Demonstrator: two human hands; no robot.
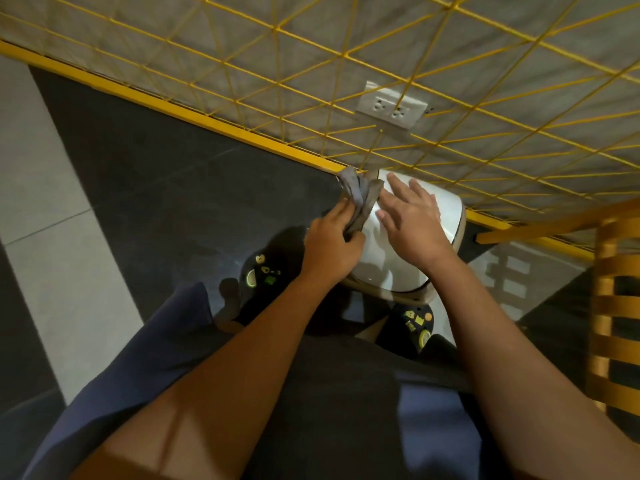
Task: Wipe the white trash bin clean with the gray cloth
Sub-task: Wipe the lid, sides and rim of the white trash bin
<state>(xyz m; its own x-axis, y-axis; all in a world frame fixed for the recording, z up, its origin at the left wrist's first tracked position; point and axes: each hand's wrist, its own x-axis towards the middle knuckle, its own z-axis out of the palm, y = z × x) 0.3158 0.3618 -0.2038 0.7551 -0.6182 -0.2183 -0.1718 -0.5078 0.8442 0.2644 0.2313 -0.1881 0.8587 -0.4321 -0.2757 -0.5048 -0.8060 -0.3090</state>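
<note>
The white trash bin (415, 244) stood on the dark floor (173, 188) right against the yellow wire grid (346, 64) on the wall, below a double socket (391, 105), with the person's decorated clogs (259, 275) at its near side. Seen from above, mostly its glossy lid showed; its long axis ran from the person's feet away toward the wall, slanting a little to the left, and the bin stood upright with the lid facing up.

The left hand (329, 247) had its fingers curled closed around the gray cloth (360, 199), which was bunched and trailed forward along the left edge of the lid, touching it. The right hand (412, 220) lay spread and flat on the lid, fingers (398, 183) extended toward the wall, gripping nothing and apparently steadying the bin.

The step in hand looked like wiping the lid's left edge, early to midway through the job. The next move would likely call for dragging the cloth across the lid top, which means lifting or shifting the flat hand clear, then working down the sides, which were largely hidden here.
</note>
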